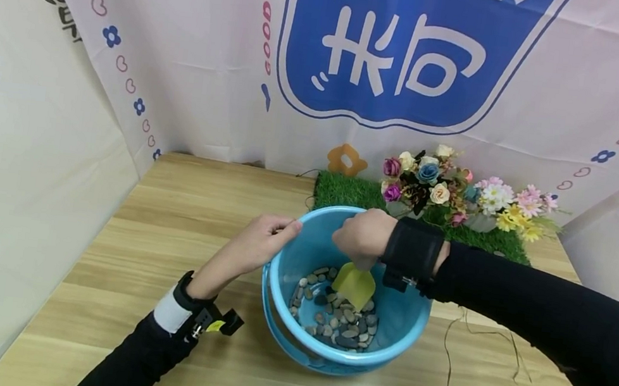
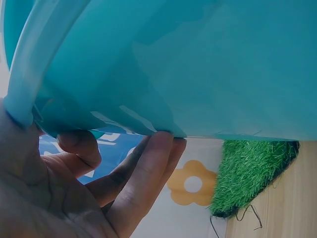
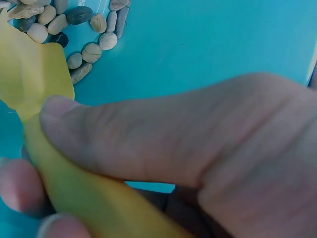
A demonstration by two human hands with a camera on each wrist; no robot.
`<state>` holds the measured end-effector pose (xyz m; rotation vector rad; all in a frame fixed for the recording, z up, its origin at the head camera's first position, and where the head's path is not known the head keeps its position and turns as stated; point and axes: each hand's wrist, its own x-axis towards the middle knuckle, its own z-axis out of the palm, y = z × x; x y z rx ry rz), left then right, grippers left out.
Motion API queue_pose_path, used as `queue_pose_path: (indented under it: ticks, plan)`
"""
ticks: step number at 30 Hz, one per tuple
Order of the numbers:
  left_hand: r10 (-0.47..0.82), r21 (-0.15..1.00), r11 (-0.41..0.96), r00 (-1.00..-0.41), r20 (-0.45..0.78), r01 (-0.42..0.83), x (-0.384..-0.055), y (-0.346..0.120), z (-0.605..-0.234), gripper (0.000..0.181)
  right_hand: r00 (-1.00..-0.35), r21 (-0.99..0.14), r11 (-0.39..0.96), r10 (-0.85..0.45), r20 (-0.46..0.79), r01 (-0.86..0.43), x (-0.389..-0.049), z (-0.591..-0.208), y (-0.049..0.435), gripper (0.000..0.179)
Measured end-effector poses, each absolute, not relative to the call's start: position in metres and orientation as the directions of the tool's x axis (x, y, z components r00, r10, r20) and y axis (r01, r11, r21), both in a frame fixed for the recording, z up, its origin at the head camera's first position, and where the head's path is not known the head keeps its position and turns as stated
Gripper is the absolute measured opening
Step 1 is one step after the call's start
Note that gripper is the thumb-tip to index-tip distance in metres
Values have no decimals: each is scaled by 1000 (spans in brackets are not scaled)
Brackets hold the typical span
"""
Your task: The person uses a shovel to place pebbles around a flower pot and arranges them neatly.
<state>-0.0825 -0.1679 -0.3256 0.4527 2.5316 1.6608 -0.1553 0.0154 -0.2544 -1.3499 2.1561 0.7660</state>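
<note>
A blue bucket (image 1: pixel 409 328) stands on the wooden table, with many pebbles (image 1: pixel 348 331) spread over its bottom. My left hand (image 1: pixel 258 241) grips the bucket's left rim; in the left wrist view the thumb is at the rim and the fingertips (image 2: pixel 161 141) touch the outer wall. Inside the bucket, my right hand (image 1: pixel 364 234) holds a yellow toy shovel (image 1: pixel 355 285) by its handle, blade pointing down at the pebbles. The right wrist view shows the thumb laid along the shovel's handle (image 3: pixel 94 193), with fingers curled beneath it.
Behind the bucket lies a strip of artificial grass (image 1: pixel 346 191) bearing artificial flowers (image 1: pixel 439 182). A printed cloth (image 1: pixel 213 80) hangs at the back. Thin dark strands (image 1: pixel 448 355) lie on the table (image 1: pixel 182 204) to the right. The bucket's handle (image 1: pixel 277 329) hangs down its near left side.
</note>
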Motion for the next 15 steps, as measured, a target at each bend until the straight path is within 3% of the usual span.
queue_pose_path:
  ticks: [15]
  plan:
    - [282, 907, 372, -955, 91, 196, -82, -167, -324, 37, -391, 116, 457, -571, -722, -882, -160, -254, 18, 10]
